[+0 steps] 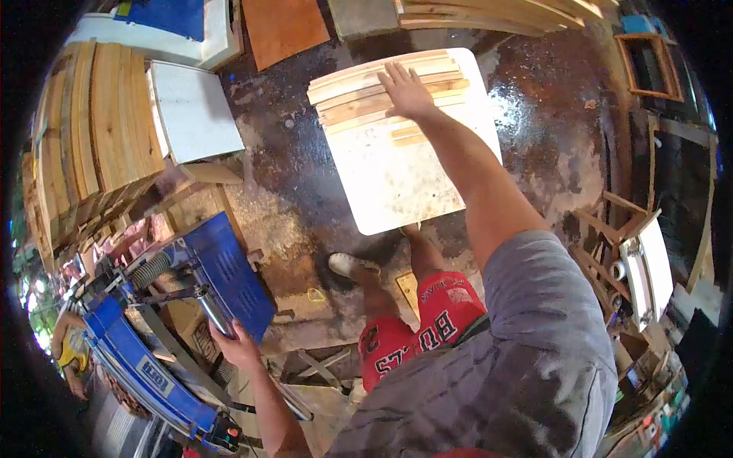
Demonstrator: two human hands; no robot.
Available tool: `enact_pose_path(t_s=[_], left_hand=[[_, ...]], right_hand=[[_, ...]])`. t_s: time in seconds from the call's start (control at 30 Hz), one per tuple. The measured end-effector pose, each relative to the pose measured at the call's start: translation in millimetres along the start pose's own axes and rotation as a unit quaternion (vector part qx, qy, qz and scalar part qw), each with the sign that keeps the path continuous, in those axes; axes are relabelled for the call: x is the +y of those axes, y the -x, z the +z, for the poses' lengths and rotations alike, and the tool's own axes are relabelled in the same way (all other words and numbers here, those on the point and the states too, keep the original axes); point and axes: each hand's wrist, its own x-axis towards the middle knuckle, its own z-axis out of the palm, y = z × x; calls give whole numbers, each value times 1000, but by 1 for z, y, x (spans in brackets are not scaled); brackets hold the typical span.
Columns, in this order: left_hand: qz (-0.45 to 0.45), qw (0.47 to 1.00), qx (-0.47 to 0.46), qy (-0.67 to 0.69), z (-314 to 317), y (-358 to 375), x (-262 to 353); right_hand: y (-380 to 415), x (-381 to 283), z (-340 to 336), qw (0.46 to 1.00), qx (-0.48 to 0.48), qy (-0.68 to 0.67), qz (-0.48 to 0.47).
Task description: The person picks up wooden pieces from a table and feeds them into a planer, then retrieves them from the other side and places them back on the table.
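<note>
Right hand (407, 93) spread flat on wooden strips (343, 88), left hand (238, 348) gripping silver cylinder (214, 308) on blue machine (126, 345)

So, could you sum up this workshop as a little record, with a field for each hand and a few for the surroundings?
Right hand: fingers spread, over wooden strips
Left hand: at the near end of a metal cylinder; grip unclear
Strips lie on: white board
Left side: blue machine, stacked planks
Floor: dark, shiny patches
</note>
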Motion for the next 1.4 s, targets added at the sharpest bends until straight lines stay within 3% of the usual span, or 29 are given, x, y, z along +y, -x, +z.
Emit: enact_pose_path(t_s=[0.07,0.17,0.2,0.37,0.5,0.6,0.87,0.9,0.97,1.03,1.1,1.13,1.17,1.2,1.23,1.3,1.33,1.37,1.4], left_hand=[[-29,999,-9,-20,2,0,4],[-57,998,-14,-31,3,1,-1],[-30,999,0,-34,4,1,0],[29,1000,13,-2,7,-1,-18],[-34,999,-6,23,6,0,-14],[-41,999,-17,-17,-1,-3,3],[-49,999,0,-20,-7,-4,9],[-72,997,-15,-14,-8,-4,10],[-105,994,-23,-2,-11,3,16],[108,991,81,-6,-15,10,25],[117,990,54,65,-11,43,56],[42,968,-42,242,-11,67,89],[27,955,-104,278,-15,91,120],[50,918,-147,366,-2,110,134],[-38,718,-163,676,-1,126,164],[-130,511,-201,825,-31,122,193],[-127,513,-156,835,-40,115,173],[-152,455,-147,865,-40,105,152],[-174,390,-144,893,-46,97,133]], right_hand=[[-16,10,3,997,-57,43,-16],[-12,5,9,997,-62,46,-17],[-9,9,17,998,-26,51,-38],[1,8,38,998,-31,11,-55],[8,9,45,994,-37,60,-89],[12,5,40,990,-124,27,-59],[57,10,-3,977,-197,-69,-42],[68,6,-9,982,-146,-115,-18],[88,-1,-38,974,-148,-171,-7],[102,-22,-78,940,-195,-281,7],[127,-62,-134,912,-169,-373,-36],[134,-79,-141,872,-189,-448,-50],[142,-110,-175,857,-238,-452,-64],[159,-146,-221,810,-303,-499,-54],[175,-176,-233,823,-257,-490,-127],[203,-251,-277,815,-264,-462,-230],[212,-287,-291,872,-233,-349,-250],[220,-318,-303,917,-189,-233,-264],[228,-342,-318,901,-143,-232,-338]])
